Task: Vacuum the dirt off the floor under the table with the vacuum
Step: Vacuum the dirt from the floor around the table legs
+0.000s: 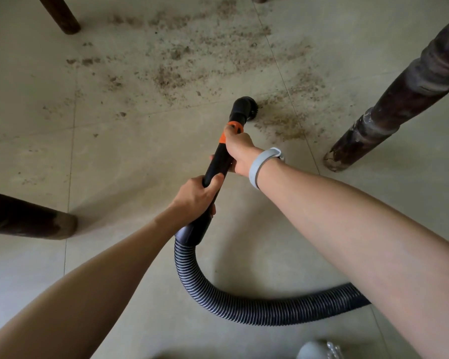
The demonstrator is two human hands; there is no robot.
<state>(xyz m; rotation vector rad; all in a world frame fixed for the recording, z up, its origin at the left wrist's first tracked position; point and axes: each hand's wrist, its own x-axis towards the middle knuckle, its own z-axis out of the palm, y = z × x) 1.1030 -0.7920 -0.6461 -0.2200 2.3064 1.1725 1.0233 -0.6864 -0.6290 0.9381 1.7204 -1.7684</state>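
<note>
I hold a black vacuum wand [218, 161] with an orange collar in both hands. My left hand [196, 196] grips its lower part, just above the cuff of the ribbed hose [244, 307]. My right hand [237, 151], with a grey band on the wrist, grips the wand higher up, the thumb reaching the orange collar. The round brush nozzle [245, 108] touches the tiled floor at the near edge of a brown dirt patch [283, 123]. More dirt [187, 53] is scattered across the tiles beyond the nozzle.
Dark wooden table legs stand around the dirt: a turned one at right [389, 110], one at far left [62, 14], one at near left [29, 216]. The hose curls behind my right arm. A grey object [316, 349] shows at the bottom edge.
</note>
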